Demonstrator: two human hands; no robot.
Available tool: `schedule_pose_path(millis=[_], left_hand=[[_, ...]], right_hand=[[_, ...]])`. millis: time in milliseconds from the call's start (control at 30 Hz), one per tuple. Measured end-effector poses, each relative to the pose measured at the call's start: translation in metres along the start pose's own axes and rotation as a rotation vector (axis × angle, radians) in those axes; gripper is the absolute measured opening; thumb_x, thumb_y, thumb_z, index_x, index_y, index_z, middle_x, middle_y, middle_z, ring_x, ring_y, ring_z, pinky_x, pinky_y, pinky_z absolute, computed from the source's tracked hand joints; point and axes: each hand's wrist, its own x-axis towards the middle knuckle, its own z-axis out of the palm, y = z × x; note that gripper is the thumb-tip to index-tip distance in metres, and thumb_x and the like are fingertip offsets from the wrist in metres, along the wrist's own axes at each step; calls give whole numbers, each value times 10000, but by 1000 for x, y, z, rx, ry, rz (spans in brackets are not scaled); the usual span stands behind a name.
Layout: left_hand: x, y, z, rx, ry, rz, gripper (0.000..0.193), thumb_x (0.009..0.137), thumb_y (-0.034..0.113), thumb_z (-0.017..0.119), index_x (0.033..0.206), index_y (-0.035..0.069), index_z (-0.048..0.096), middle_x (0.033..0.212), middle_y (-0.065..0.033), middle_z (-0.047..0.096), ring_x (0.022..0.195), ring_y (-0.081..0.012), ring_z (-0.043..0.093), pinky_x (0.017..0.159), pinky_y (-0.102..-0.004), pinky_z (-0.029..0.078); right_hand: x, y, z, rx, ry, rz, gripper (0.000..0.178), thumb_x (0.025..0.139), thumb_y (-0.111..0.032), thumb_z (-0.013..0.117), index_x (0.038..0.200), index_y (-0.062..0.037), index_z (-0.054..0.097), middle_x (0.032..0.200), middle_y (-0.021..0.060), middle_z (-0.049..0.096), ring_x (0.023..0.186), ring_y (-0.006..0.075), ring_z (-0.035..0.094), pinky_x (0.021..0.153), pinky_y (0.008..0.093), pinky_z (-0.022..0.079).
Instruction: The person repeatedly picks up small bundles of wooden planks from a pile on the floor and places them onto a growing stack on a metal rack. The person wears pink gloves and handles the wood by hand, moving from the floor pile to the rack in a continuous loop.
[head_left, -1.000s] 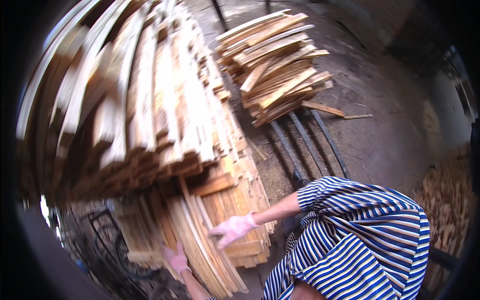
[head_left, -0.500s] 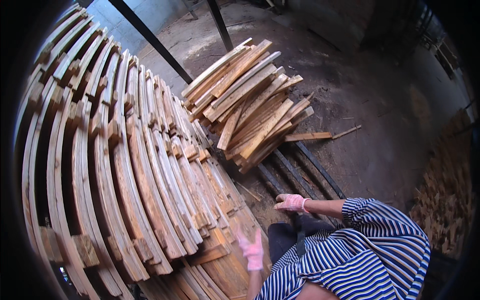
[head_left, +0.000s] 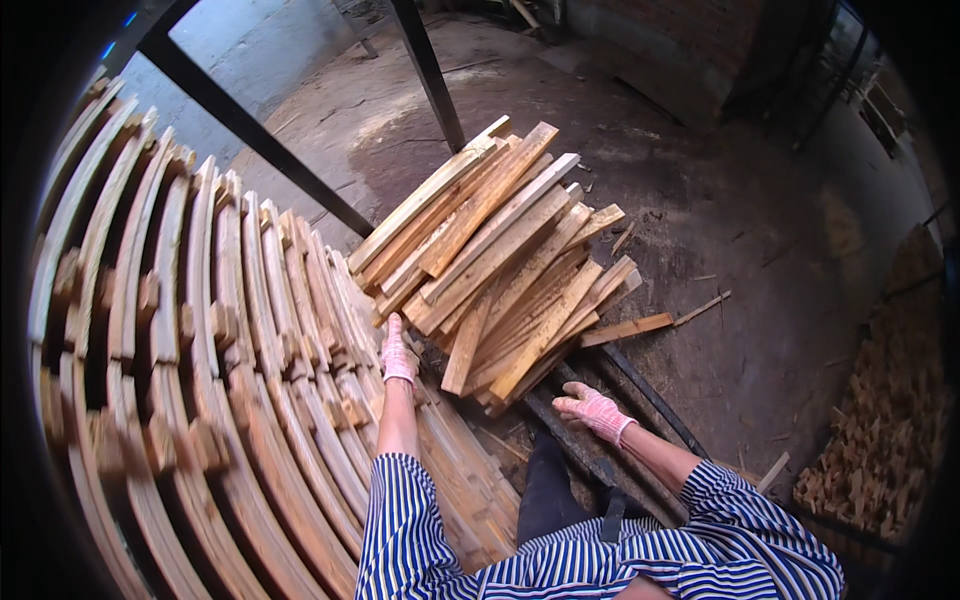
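A loose pile of short wooden boards (head_left: pixel 520 235) lies ahead of me, its pieces crossing at odd angles. My left hand (head_left: pixel 398 350), in a pink-and-white knit glove, reaches out with fingers extended to the pile's near left board ends; I cannot tell whether it touches them. In a matching glove, my right hand (head_left: pixel 597 411) is held to the right, beside the pile's near end and over dark metal bars (head_left: pixel 640 390). Its fingers are loosely bent and apart, with nothing in them.
A large stack of wooden strips with spacer blocks (head_left: pixel 230 400) fills the left side. Dark metal posts (head_left: pixel 430 75) rise beyond the pile. One loose board (head_left: pixel 628 329) sticks out at the pile's right. A heap of small wood pieces (head_left: pixel 870 440) lies at far right.
My left hand has moved forward from above the left stack to the board pile. My right hand has shifted slightly right. The view has shifted, and the pile appears nearer.
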Motion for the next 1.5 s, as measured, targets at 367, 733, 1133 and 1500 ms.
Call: schedule_pose_path(millis=[367, 733, 1133, 1500], left_hand=[[100, -20, 47, -163, -123, -21, 1200, 724, 575, 835, 1588, 75, 169, 1595, -153, 315, 1450, -318, 321, 1163, -575, 239], [-63, -98, 80, 462, -201, 318, 736, 769, 548, 815, 1224, 29, 561, 1155, -149, 655, 1034, -260, 652, 843, -423, 572], [20, -47, 202, 1433, -114, 629, 963, 849, 798, 472, 1442, 38, 461, 1370, -276, 545, 1140, -402, 629, 936, -444, 529], [4, -151, 181, 251, -653, -146, 977, 899, 761, 473, 1465, -34, 425, 1333, -194, 596, 1142, -294, 617, 994, -392, 478]], right_hand=[[207, -183, 112, -256, 197, -114, 1206, 821, -696, 640, 1586, -106, -81, 1607, 290, 160, 1454, 363, 330, 1095, 476, 428], [268, -140, 8, 696, 47, -135, 906, 653, -269, 933, 1411, -29, 500, 1315, 177, 599, 1310, 324, 499, 1138, 485, 401], [324, -76, -107, 292, -70, -414, 906, 802, -391, 831, 1476, 38, 403, 1437, 130, 540, 1339, 217, 496, 1172, 337, 333], [240, -68, -75, 78, 87, -415, 1097, 737, -199, 893, 1572, -58, 196, 1427, 97, 511, 1308, 218, 484, 1112, 362, 403]])
